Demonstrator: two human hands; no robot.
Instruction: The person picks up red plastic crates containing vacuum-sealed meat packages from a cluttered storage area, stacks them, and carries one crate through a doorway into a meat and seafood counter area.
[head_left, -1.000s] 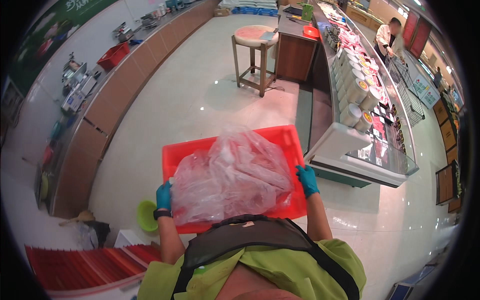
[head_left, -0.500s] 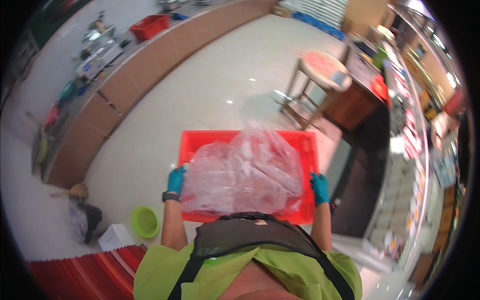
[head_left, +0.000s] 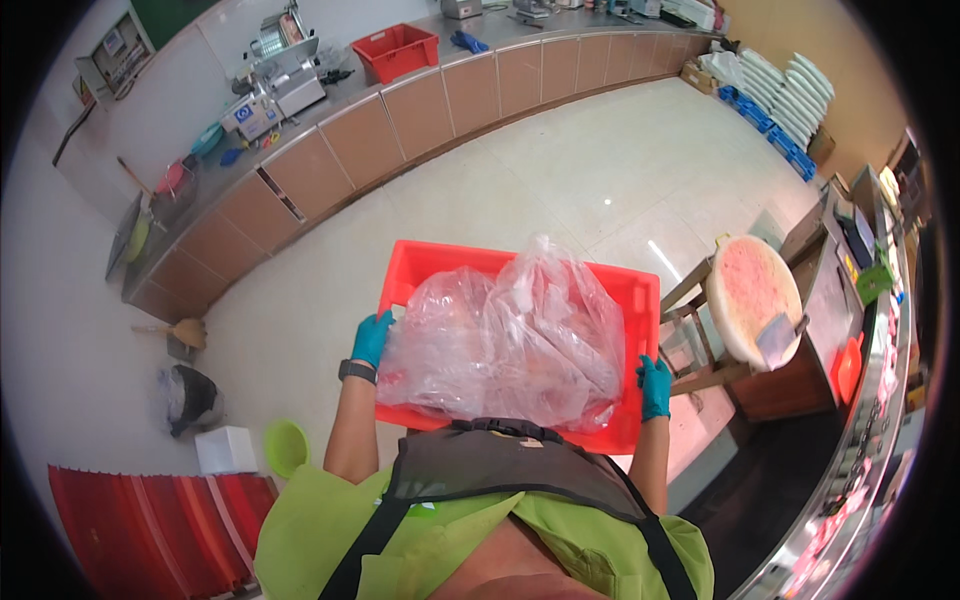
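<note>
Red plastic crate (head_left: 640,295) sits level in front of the person's chest, carried over the pale tiled floor (head_left: 560,170). Each gloved hand is clamped on a side rim: left hand (head_left: 372,338) on the left edge, right hand (head_left: 655,385) on the right. Inside lies a clear plastic bag (head_left: 510,340) (bulging, pinkish contents). Just right stands a round chopping block (head_left: 752,298) on a wooden stool.

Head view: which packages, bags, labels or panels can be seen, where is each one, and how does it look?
Clear plastic bag: in the red crate held by the left hand and right hand; crumpled, pinkish contents.
White sacks: stacked by the far right wall.
Black bag: on the floor, left.
White box: beside it.
Wall panel: upper left, grey, rectangular.
</note>
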